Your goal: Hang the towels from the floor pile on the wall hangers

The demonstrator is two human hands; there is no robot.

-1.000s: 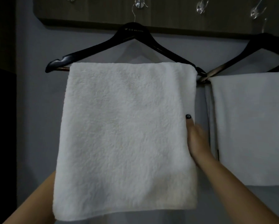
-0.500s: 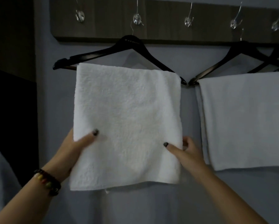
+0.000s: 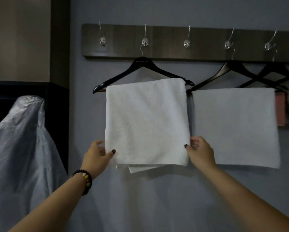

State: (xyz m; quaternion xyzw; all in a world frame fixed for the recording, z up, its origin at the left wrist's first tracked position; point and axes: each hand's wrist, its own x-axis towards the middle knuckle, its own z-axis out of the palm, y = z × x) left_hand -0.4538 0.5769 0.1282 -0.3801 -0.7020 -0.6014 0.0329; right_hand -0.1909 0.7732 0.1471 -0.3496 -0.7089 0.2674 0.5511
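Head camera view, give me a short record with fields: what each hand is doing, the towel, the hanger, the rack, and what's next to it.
left hand: pinches the lower left edge of the white towel
right hand: pinches its lower right edge
white towel: draped over the bar of the black hanger, back layer showing below the front
hook rack: five metal hooks visible
neighbouring towel: on the next hanger, to the right
plastic cover: far left

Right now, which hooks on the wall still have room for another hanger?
Two hooks look bare: the far-left hook, left of the black hanger with the white towel, and the middle hook between that hanger and the next towel. The right end is crowded with crossed hangers.
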